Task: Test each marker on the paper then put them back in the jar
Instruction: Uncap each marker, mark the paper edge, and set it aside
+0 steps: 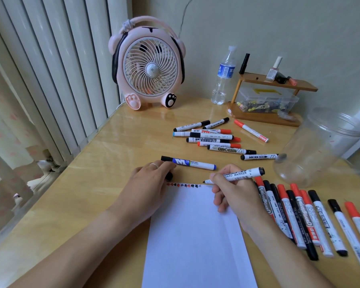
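A white sheet of paper (195,235) lies in front of me, with a row of red and black test marks (183,185) along its top edge. My right hand (233,196) grips an uncapped black whiteboard marker (240,175), its tip at the paper's top edge just right of the marks. My left hand (148,183) rests at the sheet's top left corner and holds a black cap (169,176). A blue marker (188,162) lies just beyond my hands. Several capped markers (212,137) lie further back. Several more (303,219) lie in a row to my right. The clear plastic jar (318,146) lies tilted on its side at the right.
A pink desk fan (148,65) stands at the back of the wooden table (104,163). A water bottle (223,77) and a small wooden shelf (272,96) with a clear box and nail polish are at the back right. A radiator lines the left side.
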`<control>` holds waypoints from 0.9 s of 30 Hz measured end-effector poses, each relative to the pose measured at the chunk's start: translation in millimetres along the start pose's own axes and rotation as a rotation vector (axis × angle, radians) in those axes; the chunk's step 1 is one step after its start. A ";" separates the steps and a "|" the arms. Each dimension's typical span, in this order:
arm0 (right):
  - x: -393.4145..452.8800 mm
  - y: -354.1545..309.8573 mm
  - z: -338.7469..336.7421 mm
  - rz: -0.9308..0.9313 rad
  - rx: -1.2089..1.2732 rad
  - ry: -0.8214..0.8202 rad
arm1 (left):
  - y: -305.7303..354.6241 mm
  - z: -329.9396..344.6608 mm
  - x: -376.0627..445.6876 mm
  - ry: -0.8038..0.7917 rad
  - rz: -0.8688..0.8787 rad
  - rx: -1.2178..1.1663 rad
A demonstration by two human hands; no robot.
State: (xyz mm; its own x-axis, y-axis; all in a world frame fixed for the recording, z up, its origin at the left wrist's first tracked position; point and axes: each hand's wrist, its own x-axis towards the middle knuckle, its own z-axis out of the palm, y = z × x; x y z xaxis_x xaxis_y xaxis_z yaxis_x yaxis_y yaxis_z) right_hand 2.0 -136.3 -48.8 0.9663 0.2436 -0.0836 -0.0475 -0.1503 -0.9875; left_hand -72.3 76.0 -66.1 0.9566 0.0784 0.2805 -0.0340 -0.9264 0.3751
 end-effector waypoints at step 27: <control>-15.9 -11.7 4.1 -0.003 0.207 -0.390 | 11.6 -7.8 -1.6 0.094 0.206 -0.373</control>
State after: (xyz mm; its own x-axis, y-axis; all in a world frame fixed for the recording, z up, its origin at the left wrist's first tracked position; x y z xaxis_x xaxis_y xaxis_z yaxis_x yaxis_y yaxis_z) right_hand -13.9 -134.5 -36.4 0.8007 0.5930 -0.0853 -0.1324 0.0363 -0.9905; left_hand -76.5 67.9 -55.3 0.8890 -0.0453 0.4556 -0.3402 -0.7312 0.5912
